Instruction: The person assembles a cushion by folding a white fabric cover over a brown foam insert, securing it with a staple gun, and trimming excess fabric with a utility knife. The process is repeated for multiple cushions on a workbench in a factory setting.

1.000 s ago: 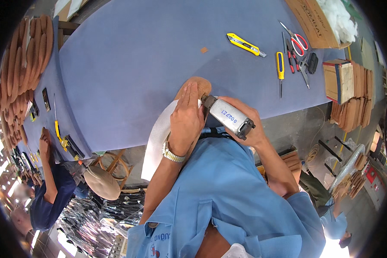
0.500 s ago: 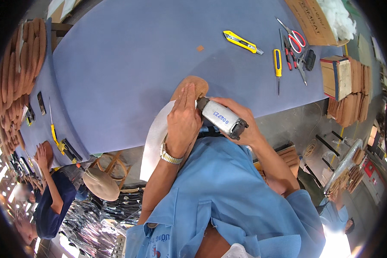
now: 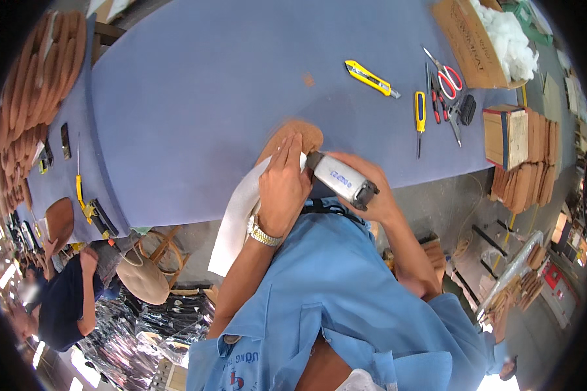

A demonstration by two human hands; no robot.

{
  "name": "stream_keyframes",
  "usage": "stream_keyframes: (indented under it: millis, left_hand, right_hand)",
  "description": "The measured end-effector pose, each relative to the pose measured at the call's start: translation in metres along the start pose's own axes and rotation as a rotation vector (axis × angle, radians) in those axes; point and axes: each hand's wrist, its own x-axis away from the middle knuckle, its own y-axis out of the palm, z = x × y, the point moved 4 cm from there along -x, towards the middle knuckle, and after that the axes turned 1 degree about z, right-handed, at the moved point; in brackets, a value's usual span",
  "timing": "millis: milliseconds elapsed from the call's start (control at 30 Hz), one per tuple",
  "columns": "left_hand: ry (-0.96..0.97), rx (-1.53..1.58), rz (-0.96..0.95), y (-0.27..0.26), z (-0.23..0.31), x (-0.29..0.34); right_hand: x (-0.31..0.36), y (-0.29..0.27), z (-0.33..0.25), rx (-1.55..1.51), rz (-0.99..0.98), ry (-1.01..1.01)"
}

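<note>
My left hand (image 3: 284, 184) lies with its fingers stretched out and together across a rounded brown panel (image 3: 308, 132) at the table's near edge. White fabric (image 3: 231, 225) runs along that panel and hangs down beside my left forearm. In my right hand (image 3: 379, 189) is a silver staple gun (image 3: 341, 178) with a dark rear end. Its dark nose meets the work beside my left fingers. How my right fingers wrap the handle is partly hidden by the tool body.
On the blue-grey table (image 3: 195, 117) lie a yellow cutter (image 3: 370, 78), a yellow screwdriver (image 3: 420, 114), red-handled scissors (image 3: 447, 79) and pliers. A carton (image 3: 473, 45) holds white stuffing. Brown panels (image 3: 42, 85) are stacked at left. A co-worker (image 3: 68, 293) is at lower left.
The view has shifted a little. The white fabric beside my left forearm now looks narrower and more rolled. The co-worker's arm at left has drawn back from a brown panel.
</note>
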Motion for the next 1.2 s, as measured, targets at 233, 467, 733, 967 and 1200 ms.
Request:
stream_keyframes:
  millis: [233,467,733,967,1200]
  left_hand:
    - [0.089,-0.002,0.164,0.002,0.0,0.008]
    - [0.086,-0.044,0.257,-0.01,-0.004,0.023]
    - [0.025,0.032,0.592,-0.118,0.033,0.04]
    - [0.101,-0.133,1.045,-0.188,0.098,0.058]
    - [-0.041,-0.254,0.676,-0.205,0.092,0.064]
  right_hand:
    - [0.016,-0.041,0.03,0.332,0.087,0.051]
    - [-0.007,-0.039,0.095,0.6,0.171,0.0]
    - [-0.048,0.081,-0.011,-0.579,-0.256,0.024]
    - [-0.083,0.061,-0.122,-0.321,-0.438,-0.389]
    - [-0.109,0.075,-0.136,-0.374,-0.316,-0.391]
